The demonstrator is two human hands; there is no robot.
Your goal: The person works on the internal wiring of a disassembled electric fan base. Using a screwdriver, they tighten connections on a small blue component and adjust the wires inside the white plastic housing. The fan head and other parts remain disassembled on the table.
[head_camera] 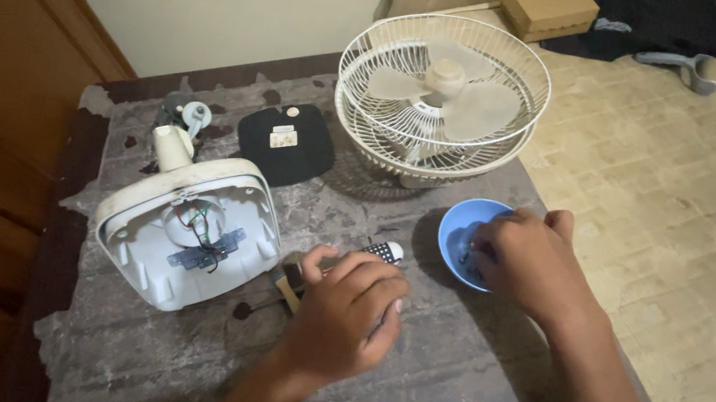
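Note:
My left hand (348,307) rests on the table, closed around a screwdriver (383,252) with a black-and-white handle that sticks out past my fingers. My right hand (529,262) reaches into a small blue bowl (456,233) at the table's right side, fingertips down inside it; what they touch is hidden. An upturned white fan base (186,228) lies to the left of my left hand, its underside showing wires and a small circuit part. A white fan cage with blades (441,91) lies flat at the far right of the table.
A black cover plate (287,144) lies between the base and the cage. A small grey-blue part (188,114) sits at the far left. The worn grey table (167,361) drops off to a tiled floor on the right. A cardboard box (549,6) and dark cloth lie beyond.

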